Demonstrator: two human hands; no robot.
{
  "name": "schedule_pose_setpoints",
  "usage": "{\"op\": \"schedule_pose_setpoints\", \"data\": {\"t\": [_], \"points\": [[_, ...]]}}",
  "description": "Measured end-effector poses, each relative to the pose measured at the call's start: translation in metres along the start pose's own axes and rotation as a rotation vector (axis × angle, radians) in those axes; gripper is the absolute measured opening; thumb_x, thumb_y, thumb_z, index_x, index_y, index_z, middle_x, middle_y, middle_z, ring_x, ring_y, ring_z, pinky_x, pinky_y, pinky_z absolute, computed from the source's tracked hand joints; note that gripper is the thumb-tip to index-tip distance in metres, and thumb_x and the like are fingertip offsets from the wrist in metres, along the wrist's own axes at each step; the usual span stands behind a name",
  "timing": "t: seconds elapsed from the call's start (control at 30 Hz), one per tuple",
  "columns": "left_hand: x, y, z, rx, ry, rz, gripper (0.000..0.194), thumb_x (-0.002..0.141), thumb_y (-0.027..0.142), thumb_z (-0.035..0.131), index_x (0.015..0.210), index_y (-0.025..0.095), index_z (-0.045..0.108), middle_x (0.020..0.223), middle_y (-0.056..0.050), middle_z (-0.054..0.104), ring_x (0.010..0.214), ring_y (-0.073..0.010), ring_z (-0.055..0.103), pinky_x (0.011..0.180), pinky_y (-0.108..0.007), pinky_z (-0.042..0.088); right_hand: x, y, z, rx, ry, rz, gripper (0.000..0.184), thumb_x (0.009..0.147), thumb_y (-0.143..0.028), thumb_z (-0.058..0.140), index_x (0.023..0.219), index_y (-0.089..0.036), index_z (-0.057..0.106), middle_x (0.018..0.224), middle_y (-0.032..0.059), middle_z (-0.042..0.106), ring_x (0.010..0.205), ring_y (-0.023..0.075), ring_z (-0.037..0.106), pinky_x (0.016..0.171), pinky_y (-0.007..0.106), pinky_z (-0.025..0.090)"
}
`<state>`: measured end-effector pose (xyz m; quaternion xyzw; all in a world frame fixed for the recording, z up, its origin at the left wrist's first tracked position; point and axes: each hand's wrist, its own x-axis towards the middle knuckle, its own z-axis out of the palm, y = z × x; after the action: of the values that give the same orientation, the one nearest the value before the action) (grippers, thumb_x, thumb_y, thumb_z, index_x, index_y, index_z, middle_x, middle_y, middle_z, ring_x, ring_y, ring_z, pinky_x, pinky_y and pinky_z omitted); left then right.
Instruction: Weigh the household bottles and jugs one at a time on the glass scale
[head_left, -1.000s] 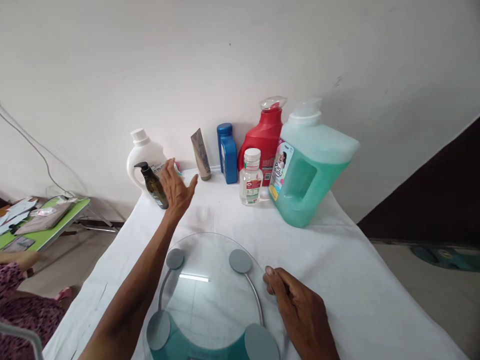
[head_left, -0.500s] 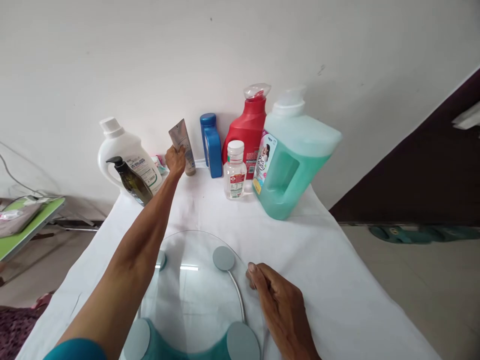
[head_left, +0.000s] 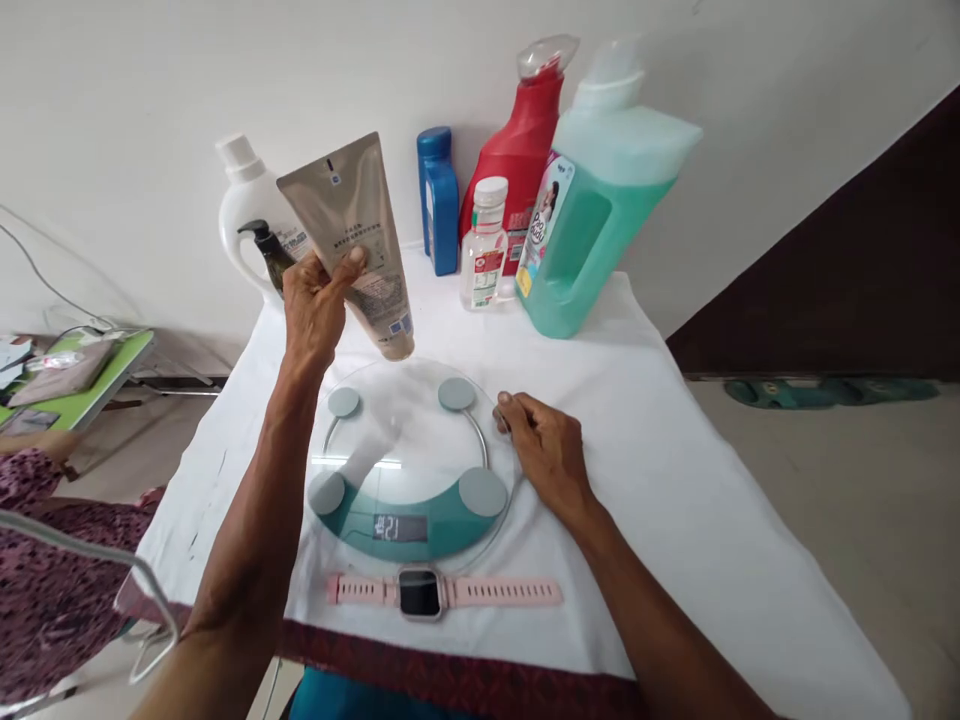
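My left hand (head_left: 319, 305) is closed around a grey-brown squeeze tube (head_left: 356, 235), held cap down in the air just above the far edge of a round glass scale (head_left: 405, 465). The scale lies on a white cloth-covered table (head_left: 675, 480), and its display shows digits. At the scale's right rim rests my right hand (head_left: 544, 445), fingers curled against the edge and holding nothing. A pink smartwatch (head_left: 442, 592) lies flat in front of the scale, near the table's front edge.
Along the wall stand a white detergent bottle (head_left: 244, 205), a dark pump bottle (head_left: 271, 255), a blue bottle (head_left: 441, 200), a small clear bottle (head_left: 484, 248), a red bottle (head_left: 525, 130) and a large green jug (head_left: 600, 215). A green side table (head_left: 90, 385) stands at left, sandals (head_left: 825, 392) lie at right.
My left hand reached to the back row, gripped the tube and brought it forward over the scale. The view tilted down, revealing the watch. My right hand stayed at the scale's rim.
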<state>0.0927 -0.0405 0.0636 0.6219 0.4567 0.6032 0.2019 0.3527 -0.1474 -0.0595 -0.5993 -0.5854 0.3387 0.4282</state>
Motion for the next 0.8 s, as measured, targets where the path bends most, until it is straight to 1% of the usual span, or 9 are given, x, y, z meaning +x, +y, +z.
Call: {"op": "schedule_pose_setpoints", "data": {"t": [0.07, 0.13, 0.2, 0.3, 0.5, 0.57, 0.67, 0.73, 0.8], "points": [[-0.030, 0.018, -0.010, -0.035, -0.067, -0.020, 0.038, 0.098, 0.052, 0.076, 0.102, 0.014, 0.077, 0.096, -0.007, 0.079, 0.097, -0.0256, 0.074, 0.094, -0.047, 0.062, -0.001, -0.002, 0.000, -0.010, 0.004, -0.009, 0.055, 0.099, -0.066, 0.046, 0.067, -0.024, 0.060, 0.074, 0.0055, 0.074, 0.071, 0.0205, 0.066, 0.076, 0.033, 0.048], [-0.056, 0.032, -0.019, -0.038, -0.104, -0.059, 0.033, 0.097, 0.050, 0.078, 0.100, 0.017, 0.078, 0.095, -0.005, 0.078, 0.098, -0.0262, 0.076, 0.092, -0.045, 0.064, -0.002, -0.002, 0.000, -0.017, 0.013, -0.017, 0.054, 0.098, -0.066, 0.047, 0.069, -0.024, 0.062, 0.074, 0.0061, 0.074, 0.073, 0.0215, 0.067, 0.077, 0.034, 0.049], [-0.078, 0.040, -0.026, -0.039, -0.133, -0.102, 0.030, 0.095, 0.049, 0.079, 0.099, 0.020, 0.079, 0.094, -0.004, 0.079, 0.097, -0.0264, 0.077, 0.091, -0.043, 0.065, -0.003, -0.003, 0.002, -0.017, 0.015, -0.020, 0.052, 0.098, -0.065, 0.048, 0.069, -0.024, 0.063, 0.074, 0.0063, 0.073, 0.073, 0.0219, 0.067, 0.077, 0.035, 0.049], [-0.100, 0.046, -0.032, -0.029, -0.167, -0.141, 0.033, 0.093, 0.054, 0.080, 0.098, 0.021, 0.080, 0.093, -0.005, 0.080, 0.097, -0.0268, 0.079, 0.089, -0.043, 0.067, -0.005, -0.003, 0.003, -0.016, 0.019, -0.019, 0.049, 0.097, -0.060, 0.050, 0.069, -0.023, 0.063, 0.074, 0.0063, 0.073, 0.075, 0.0220, 0.068, 0.079, 0.035, 0.049], [-0.119, 0.049, -0.035, 0.010, -0.172, -0.116, 0.037, 0.096, 0.057, 0.075, 0.100, 0.021, 0.080, 0.099, -0.006, 0.083, 0.095, -0.0249, 0.078, 0.086, -0.040, 0.067, -0.005, -0.002, 0.005, -0.044, 0.030, -0.038, 0.046, 0.097, -0.058, 0.051, 0.071, -0.023, 0.065, 0.075, 0.0062, 0.073, 0.076, 0.0229, 0.069, 0.081, 0.037, 0.051], [-0.123, 0.051, -0.038, 0.011, -0.205, -0.101, 0.037, 0.097, 0.058, 0.074, 0.103, 0.021, 0.080, 0.102, -0.006, 0.083, 0.098, -0.0253, 0.078, 0.090, -0.043, 0.066, -0.005, -0.001, 0.006, -0.051, 0.034, -0.041, 0.044, 0.097, -0.057, 0.051, 0.071, -0.023, 0.065, 0.075, 0.0062, 0.074, 0.077, 0.0234, 0.070, 0.081, 0.037, 0.051], [-0.128, 0.054, -0.045, 0.005, -0.249, -0.084, 0.038, 0.097, 0.061, 0.073, 0.108, 0.024, 0.080, 0.110, -0.006, 0.082, 0.108, -0.0281, 0.077, 0.097, -0.047, 0.064, -0.005, -0.001, 0.006, -0.056, 0.038, -0.034, 0.043, 0.097, -0.055, 0.052, 0.071, -0.024, 0.065, 0.076, 0.0061, 0.075, 0.078, 0.0238, 0.072, 0.083, 0.038, 0.053], [-0.129, 0.052, -0.052, 0.008, -0.240, -0.072, 0.044, 0.100, 0.066, 0.066, 0.111, 0.026, 0.080, 0.115, -0.006, 0.081, 0.115, -0.0293, 0.076, 0.101, -0.048, 0.063, -0.006, 0.000, 0.006, -0.064, 0.039, -0.030, 0.042, 0.098, -0.053, 0.052, 0.070, -0.024, 0.065, 0.077, 0.0058, 0.076, 0.079, 0.0236, 0.072, 0.084, 0.038, 0.053], [-0.130, 0.044, -0.060, -0.006, -0.182, -0.077, 0.056, 0.103, 0.074, 0.053, 0.115, 0.026, 0.079, 0.116, -0.007, 0.080, 0.114, -0.0287, 0.076, 0.099, -0.047, 0.062, -0.005, 0.001, 0.006, -0.072, 0.041, -0.032, 0.041, 0.098, -0.053, 0.052, 0.071, -0.025, 0.065, 0.077, 0.0054, 0.075, 0.079, 0.0233, 0.072, 0.083, 0.037, 0.053]]}}
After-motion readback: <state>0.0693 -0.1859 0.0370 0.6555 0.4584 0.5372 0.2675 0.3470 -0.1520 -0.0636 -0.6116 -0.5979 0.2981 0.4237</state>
